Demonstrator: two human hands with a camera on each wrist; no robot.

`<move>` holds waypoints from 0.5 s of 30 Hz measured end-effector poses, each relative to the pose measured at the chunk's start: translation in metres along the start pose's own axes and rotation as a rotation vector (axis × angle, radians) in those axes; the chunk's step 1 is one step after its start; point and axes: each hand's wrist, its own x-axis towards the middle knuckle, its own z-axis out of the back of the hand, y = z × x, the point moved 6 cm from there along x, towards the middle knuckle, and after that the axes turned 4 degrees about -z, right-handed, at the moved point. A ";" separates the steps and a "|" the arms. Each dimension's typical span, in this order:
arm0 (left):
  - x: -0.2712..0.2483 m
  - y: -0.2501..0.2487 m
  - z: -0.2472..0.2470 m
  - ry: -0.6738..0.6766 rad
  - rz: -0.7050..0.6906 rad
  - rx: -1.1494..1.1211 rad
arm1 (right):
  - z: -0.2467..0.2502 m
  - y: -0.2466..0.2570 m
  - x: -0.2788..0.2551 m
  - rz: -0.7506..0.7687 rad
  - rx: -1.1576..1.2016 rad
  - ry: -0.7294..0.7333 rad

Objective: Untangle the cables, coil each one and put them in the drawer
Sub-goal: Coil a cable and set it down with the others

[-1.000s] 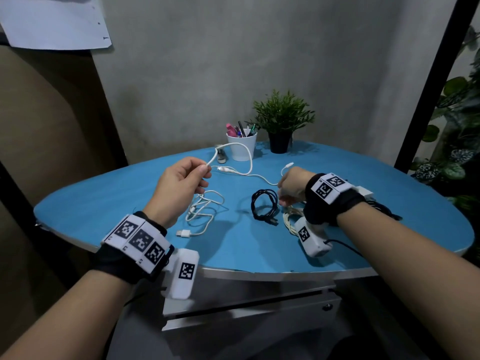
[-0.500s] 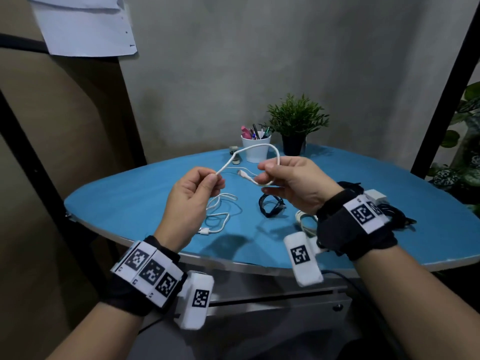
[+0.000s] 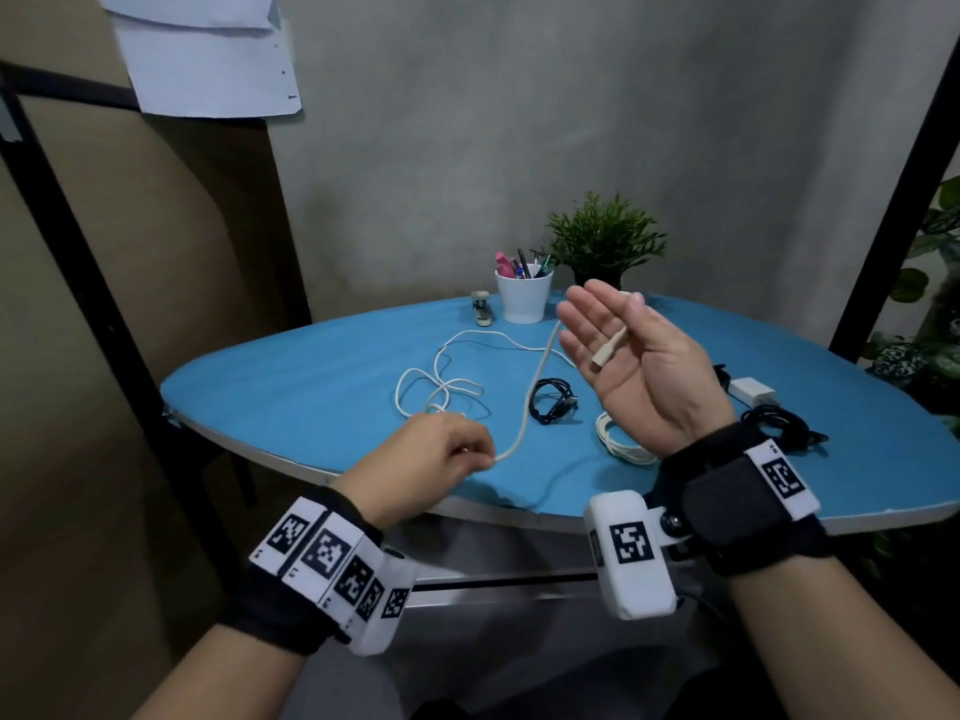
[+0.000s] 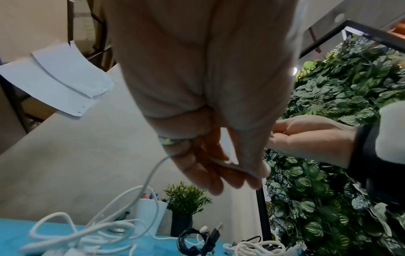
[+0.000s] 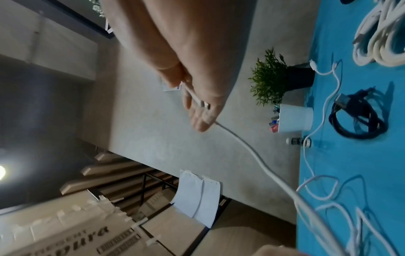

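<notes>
A long white cable (image 3: 532,402) runs taut between my two hands above the blue table (image 3: 311,376). My left hand (image 3: 478,454), low near the front edge, pinches the cable with curled fingers (image 4: 219,173). My right hand (image 3: 608,330) is raised palm up with straight fingers. Its thumb pins the cable, and the plug (image 3: 605,353) lies across the palm; in the right wrist view the plug (image 5: 203,104) shows there too. The rest of this cable lies in loose loops (image 3: 441,387) on the table. A grey drawer front (image 3: 519,600) sits below the table edge.
A coiled black cable (image 3: 553,402) and a coiled white cable (image 3: 618,444) lie beneath my right hand. A white adapter (image 3: 750,389) and a black cable bundle (image 3: 779,428) are at the right. At the back stand a pen cup (image 3: 522,298), a plant (image 3: 605,246) and a stapler (image 3: 482,311).
My right hand has turned palm up and straightened its fingers, with the plug end now across the palm. My left hand has dropped toward the table's front edge, drawing the cable straight.
</notes>
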 end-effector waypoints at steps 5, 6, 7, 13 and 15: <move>-0.007 -0.025 0.006 0.041 -0.123 -0.169 | 0.010 -0.007 -0.001 0.118 -0.388 -0.190; -0.007 -0.029 0.010 0.022 -0.155 -0.195 | 0.012 -0.009 -0.002 0.152 -0.541 -0.218; -0.007 -0.032 0.015 -0.008 -0.185 -0.215 | 0.011 -0.011 -0.004 0.188 -0.711 -0.222; -0.001 -0.022 0.042 -0.391 -0.161 -0.158 | 0.007 -0.047 -0.011 0.010 -1.149 -0.016; 0.000 -0.013 0.043 -0.452 -0.125 -0.100 | 0.008 -0.054 -0.015 -0.024 -1.167 0.026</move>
